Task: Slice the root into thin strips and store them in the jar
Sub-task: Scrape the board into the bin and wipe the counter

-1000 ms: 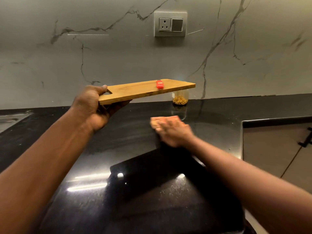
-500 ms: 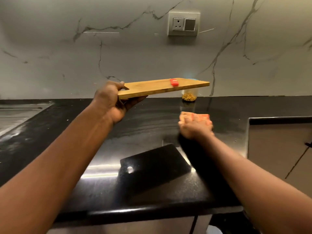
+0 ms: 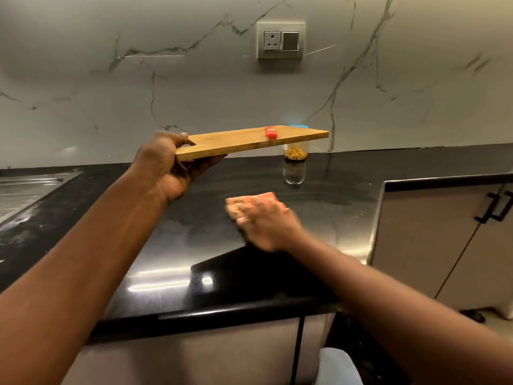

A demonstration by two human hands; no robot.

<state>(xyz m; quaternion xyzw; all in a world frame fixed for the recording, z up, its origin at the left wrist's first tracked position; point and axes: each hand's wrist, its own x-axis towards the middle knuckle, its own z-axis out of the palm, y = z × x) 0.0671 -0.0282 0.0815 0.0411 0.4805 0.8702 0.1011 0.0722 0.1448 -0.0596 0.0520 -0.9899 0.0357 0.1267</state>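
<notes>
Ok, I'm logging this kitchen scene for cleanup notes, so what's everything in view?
cutting board: one, light wood, held in the air above the countertop
small red item: one, red, on the board; too small to identify
jar: one, clear with blue top, by the wall, partly behind the board
strips: small heap, tan, inside the jar
cloth: one, orange-pink, under the right hand
countertop: one, black
wall socket: one, grey, marbled wall
sink: one, steel, far left
cabinet: one, beige, black handle, right
left hand: grips the board's end
right hand: presses the cloth, blurred

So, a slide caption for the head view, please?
Left hand holds cutting board aloft; right hand presses cloth on counter, jar behind.
</notes>
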